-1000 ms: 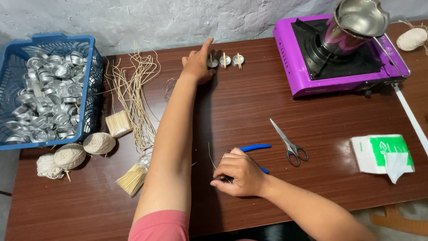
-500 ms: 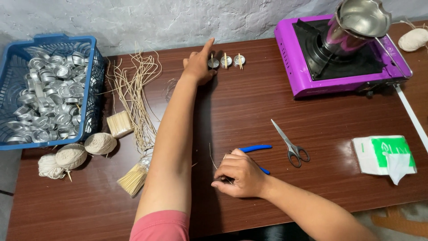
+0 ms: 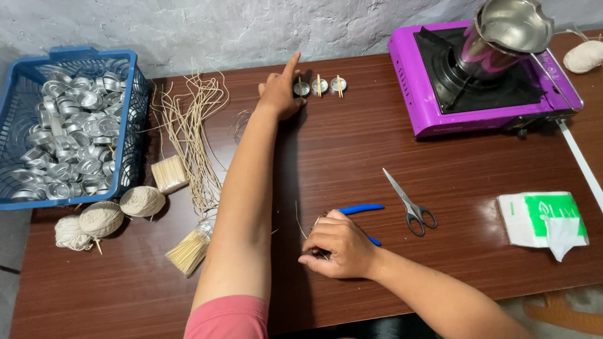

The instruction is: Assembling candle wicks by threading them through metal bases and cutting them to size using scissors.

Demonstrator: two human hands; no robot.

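Observation:
My left hand (image 3: 281, 91) reaches to the far side of the brown table (image 3: 352, 150) and touches the leftmost small metal cup (image 3: 301, 88) in a row of three; the other two cups (image 3: 329, 85) each carry a short stick across the top. Its index finger points up. My right hand (image 3: 338, 246) rests near the front edge, fingers closed over blue-handled pliers (image 3: 359, 209), with a thin wick strand (image 3: 300, 221) sticking out beside it.
A blue basket (image 3: 129, 125) of several metal cups stands far left. Loose wicks (image 3: 188, 125), stick bundles (image 3: 169, 174), twine balls (image 3: 142, 201), scissors (image 3: 408, 204), a white and green packet (image 3: 543, 216) and a purple stove (image 3: 433, 75) with a steel pot (image 3: 502, 31) lie around.
Almost nothing differs; the left hand stays at the row of cups and the right hand keeps its place on the pliers.

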